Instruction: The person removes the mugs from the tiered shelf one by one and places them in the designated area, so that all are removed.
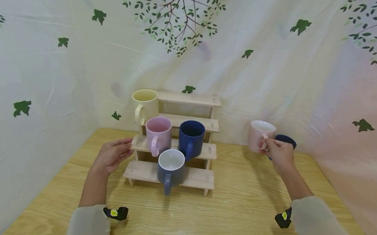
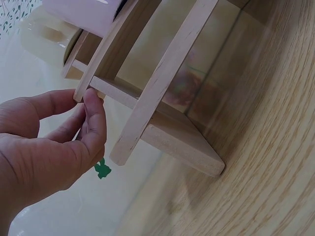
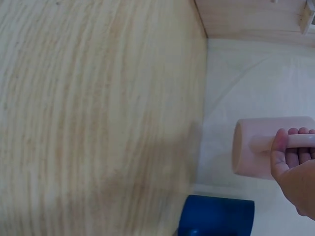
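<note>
My right hand (image 1: 280, 154) grips a pale pink mug (image 1: 255, 136) by its handle, and the right wrist view has the mug's base (image 3: 237, 147) clear of the wooden table. Behind that hand, partly hidden, a dark blue mug (image 1: 285, 139) stands on the table. At the left end of a tiered wooden stand (image 1: 198, 176), my left hand (image 1: 113, 156) pinches the end of a shelf board (image 2: 84, 86) between thumb and fingers. The stand bears a yellow mug (image 1: 149, 109) high on the left, a lilac mug (image 1: 160, 132), a navy mug (image 1: 191, 141) and a grey-blue mug (image 1: 171, 171) lowest.
The wood-grain table (image 1: 234, 217) reaches back to a pale curtain (image 1: 238, 81) printed with leaves and branches. The stand's top shelf (image 1: 188, 98) rises close before the curtain. Black wrist cameras sit on both sleeves.
</note>
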